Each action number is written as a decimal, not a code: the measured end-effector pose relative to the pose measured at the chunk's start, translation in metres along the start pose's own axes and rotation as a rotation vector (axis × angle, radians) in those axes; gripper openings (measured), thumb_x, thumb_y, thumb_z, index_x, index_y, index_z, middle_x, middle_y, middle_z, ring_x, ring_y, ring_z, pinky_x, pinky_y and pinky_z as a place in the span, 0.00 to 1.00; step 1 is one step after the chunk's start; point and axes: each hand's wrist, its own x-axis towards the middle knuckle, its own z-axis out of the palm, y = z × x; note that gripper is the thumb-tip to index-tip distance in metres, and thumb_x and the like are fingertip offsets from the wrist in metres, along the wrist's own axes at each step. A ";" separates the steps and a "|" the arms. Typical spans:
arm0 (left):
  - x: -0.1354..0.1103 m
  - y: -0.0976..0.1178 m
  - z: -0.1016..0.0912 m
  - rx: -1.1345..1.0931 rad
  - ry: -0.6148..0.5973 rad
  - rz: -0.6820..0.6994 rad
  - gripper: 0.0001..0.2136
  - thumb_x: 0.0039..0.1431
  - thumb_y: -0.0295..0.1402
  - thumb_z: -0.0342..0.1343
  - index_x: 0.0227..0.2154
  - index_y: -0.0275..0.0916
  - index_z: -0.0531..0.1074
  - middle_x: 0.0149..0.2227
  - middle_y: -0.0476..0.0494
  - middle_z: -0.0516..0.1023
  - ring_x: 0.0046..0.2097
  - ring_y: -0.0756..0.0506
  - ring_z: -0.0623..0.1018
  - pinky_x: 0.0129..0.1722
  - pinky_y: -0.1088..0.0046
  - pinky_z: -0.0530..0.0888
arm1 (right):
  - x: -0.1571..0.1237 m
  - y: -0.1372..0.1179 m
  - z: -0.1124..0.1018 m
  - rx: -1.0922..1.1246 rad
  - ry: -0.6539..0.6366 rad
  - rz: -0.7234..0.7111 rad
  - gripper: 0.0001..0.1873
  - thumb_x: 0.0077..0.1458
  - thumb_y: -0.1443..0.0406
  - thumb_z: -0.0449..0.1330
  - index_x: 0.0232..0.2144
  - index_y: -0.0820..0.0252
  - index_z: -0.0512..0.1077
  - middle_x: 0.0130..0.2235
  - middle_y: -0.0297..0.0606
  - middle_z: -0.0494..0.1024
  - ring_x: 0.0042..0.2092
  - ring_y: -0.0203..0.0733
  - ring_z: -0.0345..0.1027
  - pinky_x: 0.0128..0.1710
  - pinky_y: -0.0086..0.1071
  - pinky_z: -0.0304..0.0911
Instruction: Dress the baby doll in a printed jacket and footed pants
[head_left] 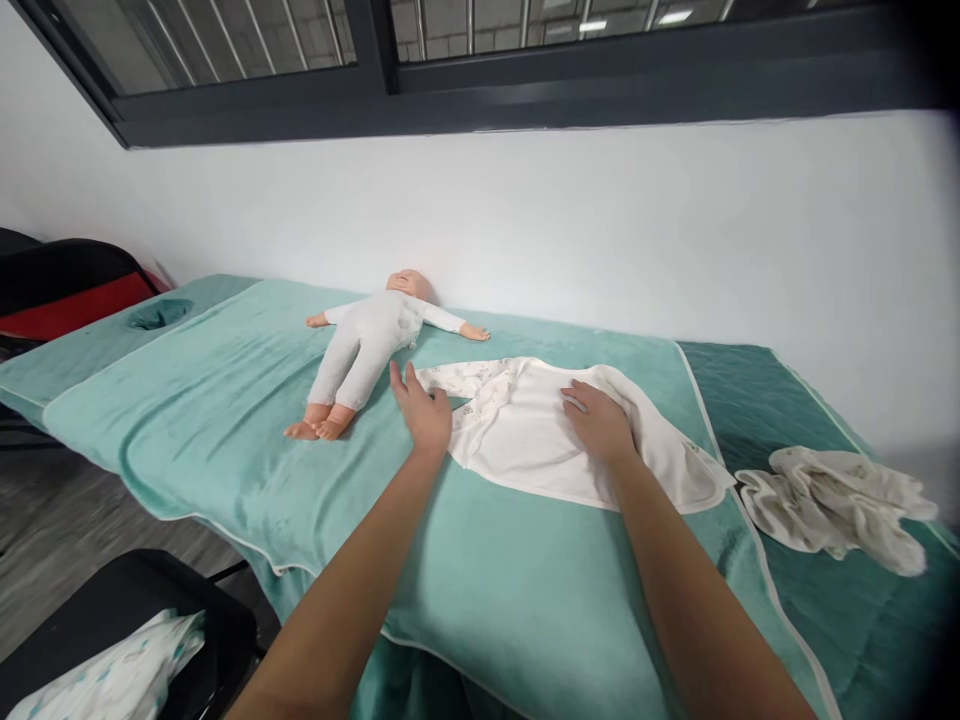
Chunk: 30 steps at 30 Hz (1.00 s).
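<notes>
A white baby shirt [525, 440] with a small print on its sleeve lies spread on the green bed cover [240, 400]. My left hand [424, 408] is at the end of the shirt's left sleeve, its fingers apart. Whether it touches the cuff I cannot tell. Flat on the shirt's middle rests my right hand [598, 418], fingers stretched out. Beyond my left hand, a baby doll [371, 330] in a white bodysuit lies on its back, arms spread, head toward the wall and bare feet toward me.
Crumpled white cloth [832, 505] lies at the bed's right end. A black chair [135, 620] holding a patterned cloth [124, 675] stands at the lower left. Behind the bed are a white wall [600, 230] and a dark window frame [480, 100]. The bed has a face hole [159, 315] at the left.
</notes>
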 end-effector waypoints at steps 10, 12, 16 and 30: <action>-0.009 0.016 0.002 0.155 -0.385 0.376 0.15 0.66 0.34 0.46 0.48 0.43 0.76 0.50 0.43 0.81 0.55 0.42 0.76 0.61 0.61 0.65 | -0.007 -0.016 0.004 -0.290 -0.093 -0.125 0.25 0.68 0.57 0.45 0.62 0.54 0.65 0.69 0.38 0.58 0.69 0.48 0.50 0.67 0.50 0.46; -0.009 0.017 0.002 0.182 -0.403 0.339 0.15 0.67 0.36 0.45 0.45 0.44 0.77 0.46 0.43 0.82 0.50 0.42 0.78 0.55 0.63 0.69 | -0.009 -0.019 0.004 -0.335 -0.158 -0.121 0.29 0.68 0.52 0.43 0.65 0.54 0.60 0.71 0.40 0.52 0.71 0.50 0.44 0.67 0.52 0.43; -0.007 0.016 0.002 0.183 -0.390 0.327 0.16 0.67 0.37 0.44 0.43 0.44 0.78 0.44 0.44 0.82 0.47 0.42 0.78 0.48 0.66 0.70 | -0.016 -0.028 0.004 -0.370 -0.249 -0.143 0.36 0.68 0.47 0.41 0.69 0.59 0.53 0.72 0.44 0.45 0.72 0.54 0.38 0.68 0.52 0.40; -0.002 0.009 0.008 0.142 -0.320 0.247 0.14 0.65 0.34 0.46 0.39 0.41 0.77 0.42 0.41 0.81 0.47 0.41 0.77 0.47 0.66 0.70 | -0.078 -0.054 -0.017 -0.126 -0.029 -0.258 0.19 0.68 0.56 0.47 0.48 0.58 0.73 0.54 0.43 0.75 0.57 0.48 0.64 0.55 0.40 0.58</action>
